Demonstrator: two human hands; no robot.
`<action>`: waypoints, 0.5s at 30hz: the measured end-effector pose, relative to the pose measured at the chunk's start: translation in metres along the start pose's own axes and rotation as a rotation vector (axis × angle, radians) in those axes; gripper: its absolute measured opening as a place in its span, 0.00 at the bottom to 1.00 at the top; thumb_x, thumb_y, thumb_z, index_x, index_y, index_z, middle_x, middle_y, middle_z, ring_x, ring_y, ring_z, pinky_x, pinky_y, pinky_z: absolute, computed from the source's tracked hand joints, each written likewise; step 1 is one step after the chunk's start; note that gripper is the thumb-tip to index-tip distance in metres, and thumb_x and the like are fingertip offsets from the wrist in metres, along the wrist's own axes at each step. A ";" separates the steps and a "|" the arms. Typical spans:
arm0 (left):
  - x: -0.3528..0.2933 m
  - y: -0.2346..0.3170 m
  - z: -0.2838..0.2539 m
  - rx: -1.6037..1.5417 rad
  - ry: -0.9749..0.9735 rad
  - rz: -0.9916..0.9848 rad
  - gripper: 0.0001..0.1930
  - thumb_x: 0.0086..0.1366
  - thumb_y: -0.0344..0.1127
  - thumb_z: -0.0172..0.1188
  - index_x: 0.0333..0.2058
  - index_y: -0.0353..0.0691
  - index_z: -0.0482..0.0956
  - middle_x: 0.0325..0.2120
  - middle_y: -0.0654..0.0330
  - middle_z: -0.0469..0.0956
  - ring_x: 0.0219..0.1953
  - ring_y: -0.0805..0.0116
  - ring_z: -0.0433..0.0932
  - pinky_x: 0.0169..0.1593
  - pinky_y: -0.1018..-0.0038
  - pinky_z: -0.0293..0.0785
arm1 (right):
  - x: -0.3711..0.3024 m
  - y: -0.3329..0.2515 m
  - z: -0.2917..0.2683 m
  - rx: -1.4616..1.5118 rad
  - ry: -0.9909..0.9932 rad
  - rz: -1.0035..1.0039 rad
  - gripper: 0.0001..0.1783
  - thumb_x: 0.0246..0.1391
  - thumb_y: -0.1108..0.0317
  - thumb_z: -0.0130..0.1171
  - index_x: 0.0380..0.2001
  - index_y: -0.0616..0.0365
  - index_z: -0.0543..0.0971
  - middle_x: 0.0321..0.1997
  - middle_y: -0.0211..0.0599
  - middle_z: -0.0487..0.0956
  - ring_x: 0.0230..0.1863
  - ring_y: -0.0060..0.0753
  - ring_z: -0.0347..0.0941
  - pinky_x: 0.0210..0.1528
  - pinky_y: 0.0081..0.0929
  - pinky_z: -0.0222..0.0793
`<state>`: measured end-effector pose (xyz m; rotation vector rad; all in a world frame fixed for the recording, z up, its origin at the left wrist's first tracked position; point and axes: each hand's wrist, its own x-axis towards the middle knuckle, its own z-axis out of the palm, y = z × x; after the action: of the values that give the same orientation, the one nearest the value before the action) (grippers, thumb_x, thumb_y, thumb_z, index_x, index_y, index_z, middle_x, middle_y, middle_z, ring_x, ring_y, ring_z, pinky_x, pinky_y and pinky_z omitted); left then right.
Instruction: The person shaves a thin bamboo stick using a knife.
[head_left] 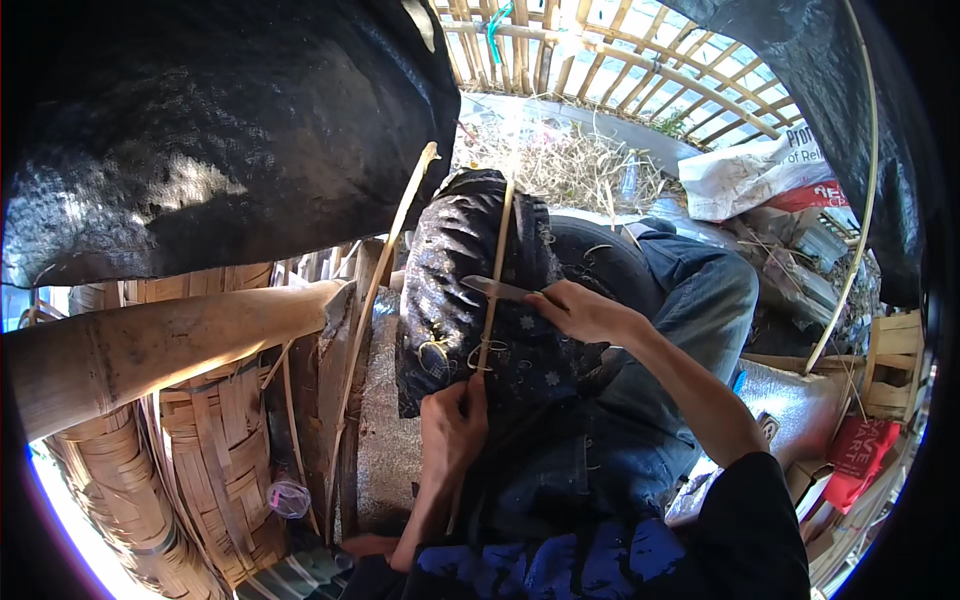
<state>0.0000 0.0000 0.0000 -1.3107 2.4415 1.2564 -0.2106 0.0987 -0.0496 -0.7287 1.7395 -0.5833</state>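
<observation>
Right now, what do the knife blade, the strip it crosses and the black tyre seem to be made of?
Knife blade: likely steel, smooth, from its pale grey sheen. Strip: probably split bamboo, fairly smooth, judging by its narrow, tan, slightly bendy length. Tyre: apparently rubber, dark with glossy highlights, given the chunky moulded lugs.

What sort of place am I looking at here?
Probably a makeshift, semi-outdoor bamboo-working spot: a black plastic sheet hangs at upper left, woven bamboo pieces stand near a thick bamboo pole, and the right hand holds a knife across a thin bamboo strip.
</observation>
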 end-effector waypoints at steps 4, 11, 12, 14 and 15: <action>-0.005 0.002 -0.009 -0.216 -0.062 -0.098 0.19 0.65 0.42 0.50 0.21 0.33 0.76 0.10 0.62 0.70 0.13 0.76 0.66 0.18 0.74 0.57 | 0.002 0.002 -0.005 -0.085 0.124 -0.233 0.28 0.61 0.49 0.44 0.26 0.67 0.75 0.18 0.50 0.72 0.19 0.41 0.67 0.26 0.38 0.63; -0.033 0.001 -0.035 -0.365 -0.230 -0.211 0.25 0.69 0.45 0.41 0.17 0.35 0.69 0.09 0.68 0.60 0.14 0.81 0.59 0.19 0.78 0.53 | -0.003 0.000 -0.012 0.103 0.248 -0.293 0.29 0.62 0.47 0.41 0.27 0.65 0.75 0.15 0.37 0.68 0.16 0.32 0.62 0.22 0.35 0.59; -0.029 0.004 -0.035 -0.366 -0.237 -0.204 0.25 0.69 0.45 0.41 0.17 0.35 0.69 0.09 0.68 0.60 0.14 0.81 0.59 0.19 0.78 0.53 | -0.002 0.000 -0.018 0.101 0.257 -0.288 0.29 0.62 0.47 0.41 0.27 0.65 0.75 0.15 0.37 0.68 0.16 0.32 0.62 0.22 0.35 0.59; -0.019 0.008 -0.032 -0.382 -0.186 -0.186 0.25 0.69 0.46 0.40 0.16 0.37 0.65 0.10 0.68 0.58 0.15 0.82 0.57 0.19 0.78 0.51 | 0.013 0.000 -0.031 0.114 0.433 -0.267 0.31 0.62 0.46 0.39 0.22 0.65 0.71 0.13 0.35 0.64 0.15 0.30 0.60 0.21 0.36 0.57; -0.015 0.007 -0.027 -0.383 -0.191 -0.177 0.25 0.69 0.46 0.40 0.16 0.37 0.65 0.10 0.68 0.58 0.15 0.82 0.57 0.19 0.78 0.51 | 0.019 0.001 -0.040 0.117 0.531 -0.251 0.32 0.62 0.45 0.39 0.19 0.65 0.69 0.12 0.35 0.63 0.15 0.29 0.59 0.21 0.37 0.56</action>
<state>0.0122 -0.0073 0.0287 -1.3752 1.9732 1.7664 -0.2528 0.0866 -0.0524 -0.7585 2.0861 -1.1203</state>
